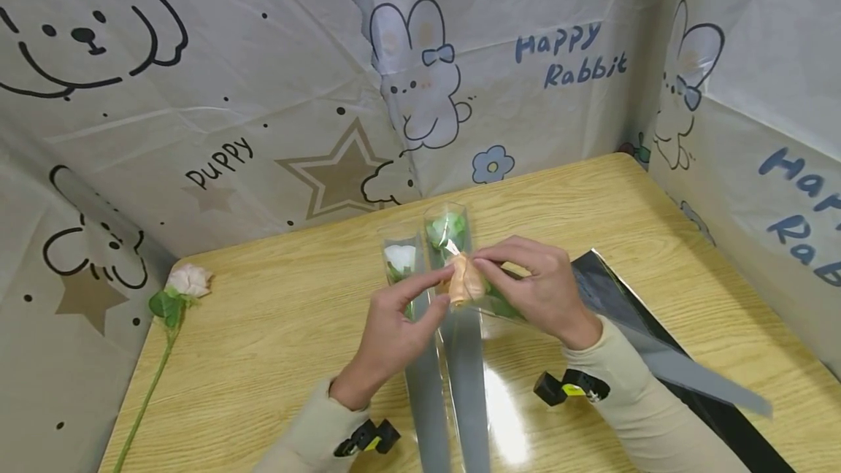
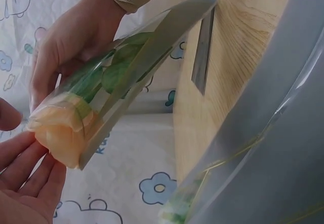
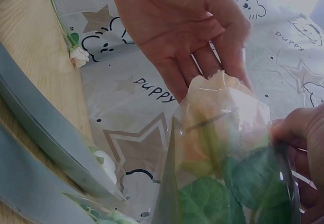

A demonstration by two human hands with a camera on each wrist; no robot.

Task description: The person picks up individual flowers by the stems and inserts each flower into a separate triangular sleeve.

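A peach rose [image 1: 465, 282] with green leaves [image 3: 258, 176] sits inside a clear flower sleeve with a grey back [image 1: 703, 378]. My right hand [image 1: 542, 283] pinches the sleeve's side near the bloom between thumb and fingers. The left hand [image 1: 394, 331] reaches its extended fingers to the bloom at the sleeve's mouth; in the left wrist view its fingers [image 2: 43, 176] touch the petals and the thumb stands apart. Beneath the hands lie two more sleeved flowers, a white rose [image 1: 401, 258] and a greenish-white one [image 1: 447, 228], side by side on the table.
A loose pale pink rose [image 1: 189, 279] lies at the table's left edge. Dark sleeves or sheets [image 1: 594, 276] lie at the right, partly under the held sleeve and right forearm. Printed cloth walls [image 1: 558, 115] stand around the wooden table [image 1: 282, 327].
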